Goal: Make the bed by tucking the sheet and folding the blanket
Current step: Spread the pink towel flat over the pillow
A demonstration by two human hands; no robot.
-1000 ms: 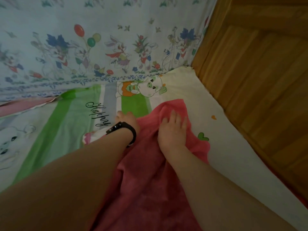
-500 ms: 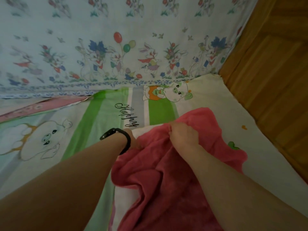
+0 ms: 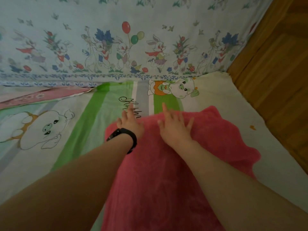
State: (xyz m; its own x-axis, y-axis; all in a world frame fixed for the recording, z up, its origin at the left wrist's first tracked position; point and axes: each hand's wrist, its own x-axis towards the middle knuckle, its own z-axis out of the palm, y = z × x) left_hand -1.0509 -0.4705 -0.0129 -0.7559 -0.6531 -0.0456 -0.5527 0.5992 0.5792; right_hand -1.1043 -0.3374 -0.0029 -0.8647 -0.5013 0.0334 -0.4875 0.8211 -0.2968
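Blanket (image 3: 175,164) fabric is lying soft and limp on the sheet (image 3: 86,124), near the wooden board (image 3: 275,80). You are pressing your left hand (image 3: 130,123) and right hand (image 3: 175,127) flat on its far edge, fingers spread, pinching nothing. It is probably going to sag and bunch, so you are better off taking hold of the far corners.

Fuzzy, matt pink blanket (image 3: 175,164) over smooth printed cotton-like sheet (image 3: 80,130) — beside it, wood-grain panel (image 3: 275,72), faintly glossy.
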